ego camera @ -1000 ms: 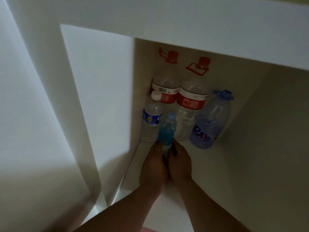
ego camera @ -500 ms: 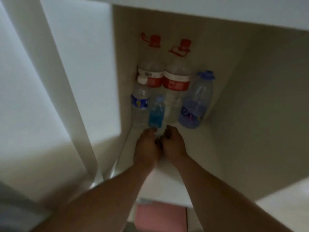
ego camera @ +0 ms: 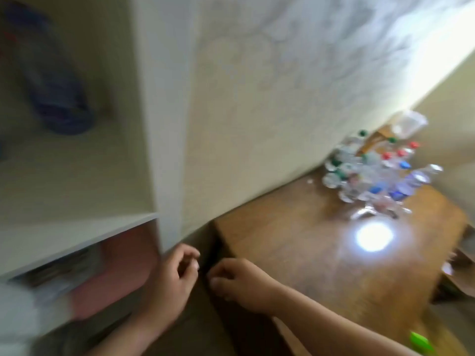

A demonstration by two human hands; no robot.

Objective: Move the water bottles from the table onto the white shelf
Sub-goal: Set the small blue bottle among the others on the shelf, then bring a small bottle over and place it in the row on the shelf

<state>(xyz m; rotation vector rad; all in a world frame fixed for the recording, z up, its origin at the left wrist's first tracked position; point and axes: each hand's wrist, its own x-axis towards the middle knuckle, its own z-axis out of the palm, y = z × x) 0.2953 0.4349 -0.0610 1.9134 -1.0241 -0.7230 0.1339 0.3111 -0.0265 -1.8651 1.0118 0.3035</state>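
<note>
The view is blurred by motion. Several clear water bottles (ego camera: 375, 176) with green, red and blue caps stand clustered at the far end of the brown wooden table (ego camera: 295, 240). The white shelf (ego camera: 149, 124) fills the left side; a large bluish bottle (ego camera: 56, 98) shows inside its compartment at the upper left. My left hand (ego camera: 174, 276) and my right hand (ego camera: 239, 283) hang side by side in front of the shelf's right post, near the table's left edge. Both have loosely curled fingers and hold nothing.
A bright lamp reflection (ego camera: 374, 236) glares on the tabletop. A pink box (ego camera: 120, 273) sits in the lower shelf compartment. A green object (ego camera: 421, 341) lies at the table's near right. A patterned wall (ego camera: 282, 86) runs behind the table.
Both hands have drawn back out of the shelf compartment, leaving the small blue bottle inside. The view has swung right from the shelf interior toward the table and its bottles.
</note>
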